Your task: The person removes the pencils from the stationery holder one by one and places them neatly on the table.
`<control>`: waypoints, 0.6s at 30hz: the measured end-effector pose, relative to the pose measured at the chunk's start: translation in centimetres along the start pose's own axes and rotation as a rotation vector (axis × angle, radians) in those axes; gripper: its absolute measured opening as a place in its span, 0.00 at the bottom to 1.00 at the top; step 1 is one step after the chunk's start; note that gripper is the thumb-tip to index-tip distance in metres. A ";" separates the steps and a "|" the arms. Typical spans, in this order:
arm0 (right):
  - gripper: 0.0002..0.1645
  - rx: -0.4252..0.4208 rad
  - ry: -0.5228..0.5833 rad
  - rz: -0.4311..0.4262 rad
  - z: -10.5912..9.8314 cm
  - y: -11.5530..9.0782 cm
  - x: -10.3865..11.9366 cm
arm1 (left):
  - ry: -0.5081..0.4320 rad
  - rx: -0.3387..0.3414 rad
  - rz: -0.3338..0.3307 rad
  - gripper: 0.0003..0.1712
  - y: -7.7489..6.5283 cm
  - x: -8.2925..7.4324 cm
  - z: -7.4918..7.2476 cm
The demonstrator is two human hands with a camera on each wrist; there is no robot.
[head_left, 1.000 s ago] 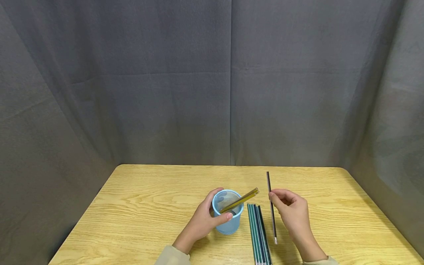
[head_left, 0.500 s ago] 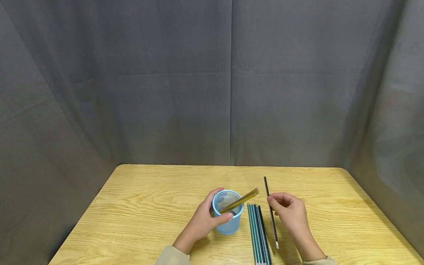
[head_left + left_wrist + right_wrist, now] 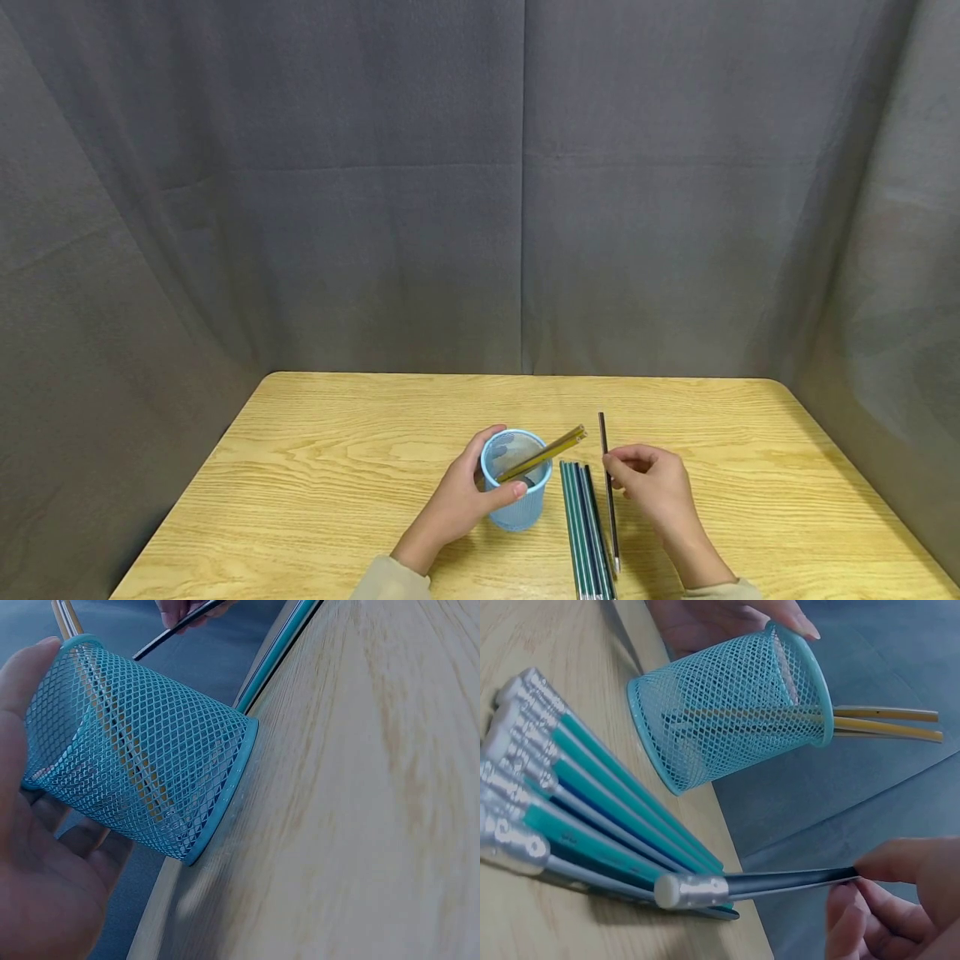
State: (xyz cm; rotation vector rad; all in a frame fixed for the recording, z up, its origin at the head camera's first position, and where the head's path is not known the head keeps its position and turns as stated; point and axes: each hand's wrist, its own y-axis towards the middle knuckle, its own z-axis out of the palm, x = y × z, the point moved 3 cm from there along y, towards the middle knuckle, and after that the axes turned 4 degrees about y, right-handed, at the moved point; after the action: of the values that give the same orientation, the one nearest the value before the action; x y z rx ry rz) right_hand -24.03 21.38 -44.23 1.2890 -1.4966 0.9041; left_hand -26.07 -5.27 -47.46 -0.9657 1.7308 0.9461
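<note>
A light-blue mesh pencil cup [image 3: 517, 508] stands on the table, and my left hand [image 3: 457, 504] grips it with fingers and thumb around its side. Yellow pencils [image 3: 551, 452] lean out of the cup toward the right. Between thumb and fingertips, my right hand [image 3: 656, 487] pinches a dark pencil [image 3: 611, 517], its white eraser end pointing toward me. In the right wrist view that eraser [image 3: 669, 891] appears over the other pencils. Several green and dark pencils [image 3: 581, 525] lie side by side on the table between the cup and my right hand.
The wooden table [image 3: 337, 467] has rounded far corners. Grey curtains [image 3: 375, 250] hang behind it and on both sides.
My right hand has come nearer to me and slightly left with the dark pencil, whose eraser end is now closer to the row. My left hand and the cup stay put.
</note>
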 end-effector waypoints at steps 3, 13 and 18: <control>0.12 0.012 -0.016 0.021 0.0 0.1 -0.4 | -0.002 0.000 0.006 0.42 0.0 0.0 0.0; 0.10 0.032 -0.040 0.064 0.3 0.4 -1.4 | -0.017 -0.001 0.007 0.44 0.1 0.2 0.0; 0.09 0.050 -0.017 0.085 0.4 0.4 -1.9 | -0.022 0.001 0.001 0.44 0.1 0.2 0.0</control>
State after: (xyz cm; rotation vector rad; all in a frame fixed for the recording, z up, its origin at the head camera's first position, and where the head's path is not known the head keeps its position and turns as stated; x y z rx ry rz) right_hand -24.45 21.64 -46.17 1.2799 -1.5610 0.9926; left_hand -26.24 -5.28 -47.65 -0.9503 1.7133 0.9529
